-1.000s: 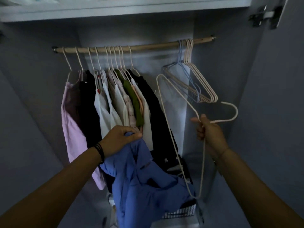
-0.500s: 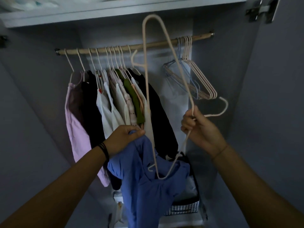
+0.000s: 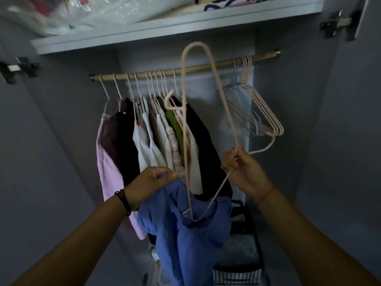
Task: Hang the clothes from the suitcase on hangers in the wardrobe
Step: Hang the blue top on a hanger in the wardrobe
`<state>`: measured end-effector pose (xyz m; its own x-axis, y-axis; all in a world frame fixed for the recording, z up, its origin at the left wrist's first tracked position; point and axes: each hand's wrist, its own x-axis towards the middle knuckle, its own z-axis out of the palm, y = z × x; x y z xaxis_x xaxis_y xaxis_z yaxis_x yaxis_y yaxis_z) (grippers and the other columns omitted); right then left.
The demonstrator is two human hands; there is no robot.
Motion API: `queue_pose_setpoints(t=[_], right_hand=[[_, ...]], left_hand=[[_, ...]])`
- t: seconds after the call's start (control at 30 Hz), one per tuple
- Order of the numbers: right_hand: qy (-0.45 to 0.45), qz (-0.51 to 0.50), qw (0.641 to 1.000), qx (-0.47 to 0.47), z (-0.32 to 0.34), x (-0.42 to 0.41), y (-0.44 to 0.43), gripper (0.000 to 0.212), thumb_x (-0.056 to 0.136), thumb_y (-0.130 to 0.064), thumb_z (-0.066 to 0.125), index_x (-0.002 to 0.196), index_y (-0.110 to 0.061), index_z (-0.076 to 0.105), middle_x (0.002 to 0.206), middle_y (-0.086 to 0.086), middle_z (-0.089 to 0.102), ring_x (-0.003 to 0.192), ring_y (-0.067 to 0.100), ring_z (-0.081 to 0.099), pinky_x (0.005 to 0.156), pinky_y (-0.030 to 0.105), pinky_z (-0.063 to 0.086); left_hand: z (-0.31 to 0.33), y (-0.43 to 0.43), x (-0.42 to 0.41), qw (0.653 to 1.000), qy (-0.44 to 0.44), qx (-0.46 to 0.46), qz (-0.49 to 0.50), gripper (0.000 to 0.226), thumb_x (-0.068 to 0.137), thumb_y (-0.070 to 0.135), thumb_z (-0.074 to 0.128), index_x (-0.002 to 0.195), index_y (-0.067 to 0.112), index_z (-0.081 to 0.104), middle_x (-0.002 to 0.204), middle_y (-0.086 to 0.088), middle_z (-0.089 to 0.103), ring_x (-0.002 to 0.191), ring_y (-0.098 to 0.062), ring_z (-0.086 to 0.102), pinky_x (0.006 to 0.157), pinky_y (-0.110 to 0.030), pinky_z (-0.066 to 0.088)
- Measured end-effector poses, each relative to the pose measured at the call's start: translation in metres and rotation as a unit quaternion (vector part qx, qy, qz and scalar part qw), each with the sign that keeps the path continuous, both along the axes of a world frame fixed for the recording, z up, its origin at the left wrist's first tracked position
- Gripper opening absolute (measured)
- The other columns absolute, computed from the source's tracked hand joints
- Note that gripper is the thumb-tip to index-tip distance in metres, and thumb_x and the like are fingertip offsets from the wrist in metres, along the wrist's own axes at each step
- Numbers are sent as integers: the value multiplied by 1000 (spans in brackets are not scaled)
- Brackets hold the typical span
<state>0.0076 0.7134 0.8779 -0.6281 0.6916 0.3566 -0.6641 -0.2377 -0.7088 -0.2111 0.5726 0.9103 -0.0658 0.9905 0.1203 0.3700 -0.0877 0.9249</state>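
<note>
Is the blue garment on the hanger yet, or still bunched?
Still bunched. The left hand grips the blue garment in a crumpled bundle; only one end of the right hand's pink hanger dips into it.

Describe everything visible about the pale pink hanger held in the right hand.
The pale pink hanger is thin, smooth-coated, seemingly wire or plastic, with rounded shoulders. It is turned on end: one shoulder loop points up in front of the wooden rail, the opposite end dips into an opening of the blue garment. The right hand pinches it near the neck, with its hook curving out to the right. A small notch hook juts left. The left hand holds the garment, not the hanger.
</note>
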Motion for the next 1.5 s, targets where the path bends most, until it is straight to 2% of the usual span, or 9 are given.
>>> queue_pose_setpoints(t=[0.3,0.5,0.6,0.67,0.77,1.03,1.17,1.33,1.5], right_hand=[[-47,4,999,11,-19,-4,0,38,68,-53,77,58,-19,62,50,-8,41,51,7,31,56,17,32],[-189,-47,979,57,-42,10,2,47,60,-66,74,52,-21,59,51,-8,43,50,5,32,54,15,30],[-283,-66,952,93,-46,18,-1,47,66,-66,68,55,-21,63,57,-2,48,58,11,38,58,19,33],[-314,-70,939,119,-45,21,-2,47,71,-64,66,57,-19,63,60,5,48,61,15,41,63,23,35],[-327,-80,931,138,-39,24,-2,42,84,-46,59,55,-17,61,55,-1,51,56,8,45,63,24,36],[-338,-127,923,134,-22,40,1,39,92,-24,50,58,-5,55,46,-4,45,47,2,40,55,16,34],[-319,-108,936,104,-22,45,-2,38,78,-39,57,52,-11,58,43,-2,34,43,5,33,51,18,31],[-358,-138,913,138,-27,49,-5,40,94,-22,49,57,-8,56,50,4,41,47,6,37,56,24,31],[-389,-164,894,154,-40,53,-9,39,93,-21,52,57,-7,56,62,11,51,57,6,48,61,15,41]], left_hand=[[21,-10,11,1000,-10,21,-14,25,83,34,59,68,16,71,72,-5,67,69,-13,62,65,-22,51],[32,-20,-8,996,-56,62,28,53,57,64,77,78,16,76,84,-3,74,79,-11,68,72,-20,54],[29,-27,-11,993,-64,76,65,23,78,40,70,64,22,71,67,6,67,65,-2,60,66,-19,51],[23,-29,-17,990,-56,85,100,15,88,18,62,76,11,69,72,-1,68,69,-8,62,67,-21,52],[15,-34,-25,989,-38,85,116,17,94,8,50,87,-4,59,79,-11,62,70,-10,59,66,-19,50],[1,-43,-21,979,-79,63,179,52,83,39,56,88,-13,53,88,-21,57,82,-28,48,76,-42,40],[-2,-41,-15,976,-106,52,184,39,83,41,56,84,2,54,83,-17,53,75,-25,45,66,-33,40],[-12,-35,-20,973,-110,46,197,26,97,20,47,75,8,54,69,-5,64,62,-12,56,64,-28,45],[-9,-37,-14,978,-126,41,164,29,96,30,46,75,12,56,66,0,62,63,-10,58,61,-22,49]])
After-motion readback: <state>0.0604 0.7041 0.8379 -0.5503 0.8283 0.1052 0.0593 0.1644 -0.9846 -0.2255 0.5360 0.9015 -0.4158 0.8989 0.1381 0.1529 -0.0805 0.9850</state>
